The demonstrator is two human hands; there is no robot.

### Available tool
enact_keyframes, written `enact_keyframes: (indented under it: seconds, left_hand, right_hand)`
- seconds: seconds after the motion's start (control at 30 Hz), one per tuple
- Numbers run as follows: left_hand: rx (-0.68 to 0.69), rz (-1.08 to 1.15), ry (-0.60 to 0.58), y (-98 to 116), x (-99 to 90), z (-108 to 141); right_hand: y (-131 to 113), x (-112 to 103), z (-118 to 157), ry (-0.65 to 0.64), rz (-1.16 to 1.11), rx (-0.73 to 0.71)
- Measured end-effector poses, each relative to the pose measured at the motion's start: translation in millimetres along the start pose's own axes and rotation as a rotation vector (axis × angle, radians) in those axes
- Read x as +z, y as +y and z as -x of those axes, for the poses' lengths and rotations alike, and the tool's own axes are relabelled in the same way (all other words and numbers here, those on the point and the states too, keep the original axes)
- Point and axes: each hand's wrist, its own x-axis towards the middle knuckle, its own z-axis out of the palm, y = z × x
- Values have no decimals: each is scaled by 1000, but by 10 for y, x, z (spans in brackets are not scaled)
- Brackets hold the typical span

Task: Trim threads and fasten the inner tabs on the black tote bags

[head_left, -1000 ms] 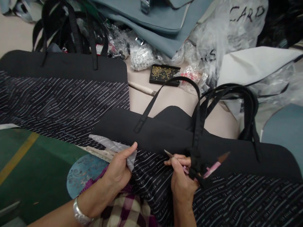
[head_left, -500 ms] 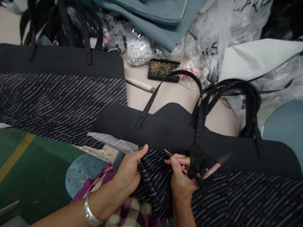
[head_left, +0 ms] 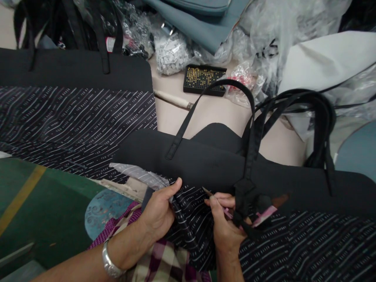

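My left hand (head_left: 160, 209) is closed on the striped black fabric (head_left: 194, 203) of a bag panel, thumb on top near its seam with the plain black upper band (head_left: 202, 156). Between the fingers of my right hand (head_left: 225, 225) is a pink-handled cutting tool (head_left: 227, 212), its pointed blade aimed up and left, close to that seam. Dark cloth (head_left: 245, 199) bunches around the tool, partly hiding it. Farther right, a pink piece with a brownish pointed end (head_left: 280, 200) sticks out; I cannot tell whether it belongs to the same tool. A black strap handle (head_left: 188, 117) arches above the panel.
Another striped bag panel (head_left: 73, 113) lies at left. Behind are a white-handled tool (head_left: 173, 98), a black tray of small gold pieces (head_left: 205, 79), plastic bags (head_left: 172, 53) and blue-grey material (head_left: 199, 19). More black straps (head_left: 320, 129) stand at right. A blue patterned stool (head_left: 101, 211) is below.
The view has shifted slightly, with the background a little higher. Both hands keep their grip and have hardly moved; the pointed blade remains near the seam.
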Motion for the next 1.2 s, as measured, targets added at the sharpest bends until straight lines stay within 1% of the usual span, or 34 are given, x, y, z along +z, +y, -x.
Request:
enact_keyframes:
  seconds: [0.13, 0.27, 0.47, 0.63, 0.8, 0.9, 0.97, 1.13, 1.2]
  left_hand:
    - [-15, 12, 6, 10, 12, 15]
    - [-24, -3, 8, 22, 31, 37]
    - [-17, -14, -5, 17, 23, 48]
    - [16, -24, -1, -5, -9, 17]
    - [-1, -17, -57, -29, -40, 3]
    - [-5, -31, -65, -26, -38, 10]
    - [-16, -26, -54, -17, -30, 15]
    - [-35, -11, -29, -3, -3, 18]
    - [-39, -11, -8, 1, 9, 20]
  right_hand:
    - [15, -5, 3, 6, -19, 2]
    - [10, -18, -1, -11, 12, 18]
    - [-14, -3, -4, -2, 41, -8]
    - [-78, 5, -31, -33, 59, -42]
    - [-91, 6, -4, -53, 157, -102]
    - [-64, 20, 25, -69, 187, -131]
    - [-44, 27, 28, -60, 151, -104]
    - [29, -6, 17, 12, -100, 81]
    - [56, -29, 19, 29, -132, 124]
